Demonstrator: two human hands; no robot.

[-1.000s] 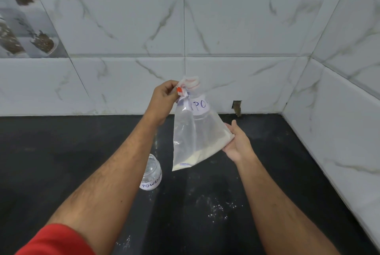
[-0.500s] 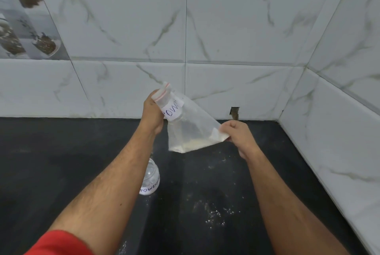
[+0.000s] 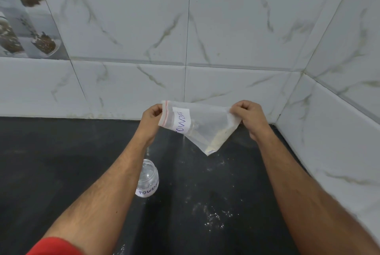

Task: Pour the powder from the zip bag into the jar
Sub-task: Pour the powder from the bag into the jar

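Nearest you, a red sleeve [image 3: 54, 246] showed at the lower left, and both your bare forearms reached forward over the dark table [image 3: 41, 162]. Scattered white specks of spilled powder [image 3: 213, 216] lay on the table between your arms. Just beside your left forearm stood the clear jar [image 3: 148, 178], upright, its mouth uncovered, with a white label reading "POWDER" near its base; your forearm hid its left side.

Farther out, you held the zip bag [image 3: 205, 125] in the air, above the table and to the right of the jar, well apart from it. Its white label, turned sideways, read "POWDER". The pale powder inside had gathered in the low corner. Your left hand [image 3: 151, 120] was curled, its fingers clamped on the end with the red zip strip. Your right hand [image 3: 249, 116] pinched the opposite upper corner, fingers closed on the plastic.

Beyond stood the marble-patterned tiled wall [image 3: 226, 28], meeting a side wall at the right.
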